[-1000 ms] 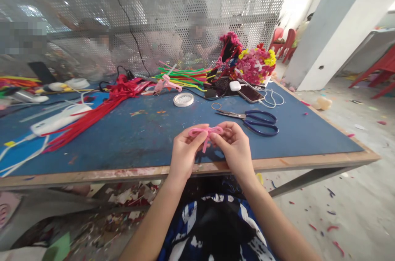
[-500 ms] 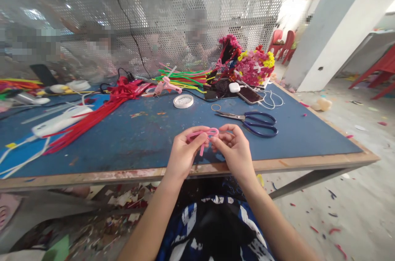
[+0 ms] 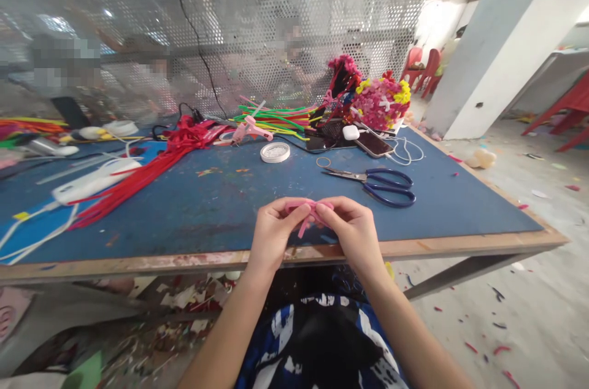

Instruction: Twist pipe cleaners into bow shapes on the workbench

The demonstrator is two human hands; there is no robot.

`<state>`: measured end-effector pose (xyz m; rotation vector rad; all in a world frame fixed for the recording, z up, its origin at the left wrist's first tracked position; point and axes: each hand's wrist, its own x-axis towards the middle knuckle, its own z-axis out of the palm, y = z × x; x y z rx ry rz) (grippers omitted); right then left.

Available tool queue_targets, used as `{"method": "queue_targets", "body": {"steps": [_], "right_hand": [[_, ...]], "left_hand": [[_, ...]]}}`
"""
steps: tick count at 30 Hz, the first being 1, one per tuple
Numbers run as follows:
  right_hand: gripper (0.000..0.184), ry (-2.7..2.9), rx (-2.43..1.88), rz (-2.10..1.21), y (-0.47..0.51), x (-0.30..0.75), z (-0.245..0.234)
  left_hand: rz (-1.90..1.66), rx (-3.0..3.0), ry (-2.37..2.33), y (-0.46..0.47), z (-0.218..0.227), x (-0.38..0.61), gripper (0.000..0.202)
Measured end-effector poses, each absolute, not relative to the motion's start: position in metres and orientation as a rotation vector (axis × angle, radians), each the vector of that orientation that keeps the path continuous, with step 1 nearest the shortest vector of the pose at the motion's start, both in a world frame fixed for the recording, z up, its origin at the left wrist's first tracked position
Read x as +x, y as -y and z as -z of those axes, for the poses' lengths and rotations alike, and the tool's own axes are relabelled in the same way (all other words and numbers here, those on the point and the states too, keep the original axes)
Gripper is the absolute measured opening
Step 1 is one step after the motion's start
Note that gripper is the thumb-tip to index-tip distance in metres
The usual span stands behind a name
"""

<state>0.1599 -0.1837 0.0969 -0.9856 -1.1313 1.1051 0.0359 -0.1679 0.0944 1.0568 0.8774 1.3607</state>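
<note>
A pink pipe cleaner (image 3: 302,231), bent into bow-like loops, is held just above the table's front edge. My left hand (image 3: 275,228) is closed, pinching its left part between thumb and fingers. On the other side my right hand (image 3: 354,226) is closed too, with its thumb and fingertips on the right part. Both thumbs come close together at the middle, and one short tail hangs below them. Fingers cover much of the loops. Beyond my right hand lie scissors (image 3: 391,185) with dark blue handles, blades pointing left.
On the blue table (image 3: 221,192) are a round white dish (image 3: 275,153), a pink glue gun (image 3: 251,130), a phone (image 3: 373,144) with white cable, and red strips (image 3: 138,183). Colourful pipe cleaners (image 3: 280,118) and a flower bunch (image 3: 380,102) sit before a perforated metal screen (image 3: 248,27).
My right hand has moved left onto the pipe cleaner's upper loop, bringing both thumbs nearer each other. The loop, plainly visible before, is now mostly covered by fingers.
</note>
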Motion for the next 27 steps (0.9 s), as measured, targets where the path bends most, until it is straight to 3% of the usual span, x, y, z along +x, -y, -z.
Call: {"method": "queue_targets", "body": {"steps": [12,27], "right_hand": [[0.024,1.199,-1.131,-0.808,0.184,0.158,-0.093],[0.023,1.049,-1.048,-0.868,0.182,0.153,-0.092]], "left_hand": [[-1.517,1.013,-0.975,0.169,-0.087,0.047,0.016],[-1.555,1.007,-1.007,0.171,-0.086,0.049,0.016]]}}
